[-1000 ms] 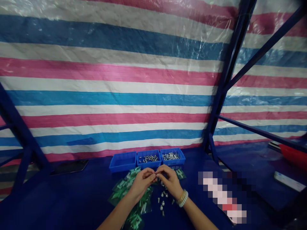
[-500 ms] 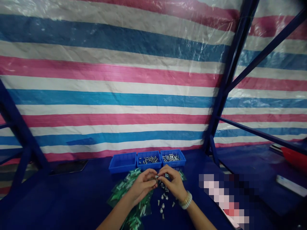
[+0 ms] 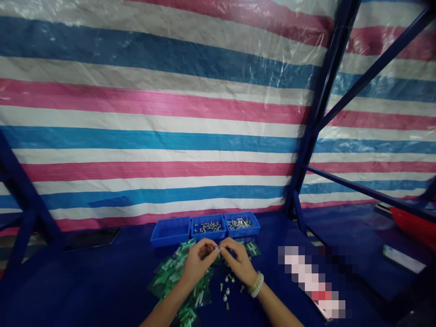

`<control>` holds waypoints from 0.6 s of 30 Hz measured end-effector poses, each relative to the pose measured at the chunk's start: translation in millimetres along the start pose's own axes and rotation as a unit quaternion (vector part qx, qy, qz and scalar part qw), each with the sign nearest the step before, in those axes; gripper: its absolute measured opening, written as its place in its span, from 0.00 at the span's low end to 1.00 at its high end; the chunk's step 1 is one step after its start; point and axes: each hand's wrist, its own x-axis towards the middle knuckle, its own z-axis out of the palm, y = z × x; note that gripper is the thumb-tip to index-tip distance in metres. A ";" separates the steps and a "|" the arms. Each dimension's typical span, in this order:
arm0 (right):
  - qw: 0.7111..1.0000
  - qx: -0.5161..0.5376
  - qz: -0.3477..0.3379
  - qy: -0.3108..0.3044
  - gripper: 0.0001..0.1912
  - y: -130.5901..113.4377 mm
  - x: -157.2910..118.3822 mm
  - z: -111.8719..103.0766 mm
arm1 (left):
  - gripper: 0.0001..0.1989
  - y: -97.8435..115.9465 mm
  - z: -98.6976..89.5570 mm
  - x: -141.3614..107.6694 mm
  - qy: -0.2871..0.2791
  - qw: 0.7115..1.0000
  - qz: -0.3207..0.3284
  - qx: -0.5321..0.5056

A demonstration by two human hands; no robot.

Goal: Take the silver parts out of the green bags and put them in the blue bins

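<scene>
My left hand (image 3: 199,263) and my right hand (image 3: 238,263) meet fingertip to fingertip above the blue table, both pinched around something too small to make out. A pale beaded bracelet (image 3: 256,284) circles my right wrist. Beside and beneath my left hand lies a pile of green plastic packets (image 3: 166,274) with small metal pieces in them. Several loose metal screws (image 3: 225,298) are scattered on the table below my right hand. Another green packet (image 3: 252,248) lies behind my right hand.
Three blue bins stand in a row behind my hands: a bare left one (image 3: 171,230), a middle one (image 3: 208,235) and a right one (image 3: 242,230) with metal parts. A dark flat device (image 3: 91,239) lies left; a blurred-out object (image 3: 309,281) lies right. Blue frame posts (image 3: 308,136) rise at both sides.
My fingertips have come closer together, and the small piece seen between them before is now mostly hidden. The whole view has shifted slightly.
</scene>
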 end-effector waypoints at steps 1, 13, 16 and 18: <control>1.000 0.004 0.006 0.007 0.13 0.7 0.4 -1.3 | 0.07 1.5 -2.5 5.9 0.005 0.999 0.027 0.034; 0.984 0.042 0.110 0.137 0.17 24.1 4.7 -13.3 | 0.13 5.8 -16.2 64.1 -0.027 0.906 0.163 0.391; 0.983 0.049 0.110 0.138 0.16 25.1 3.5 -12.1 | 0.10 1.7 -1.7 41.3 -0.165 0.860 0.151 0.459; 0.983 0.053 0.109 0.136 0.16 26.1 2.7 -11.3 | 0.11 -2.7 7.4 30.9 -0.206 0.837 0.132 0.490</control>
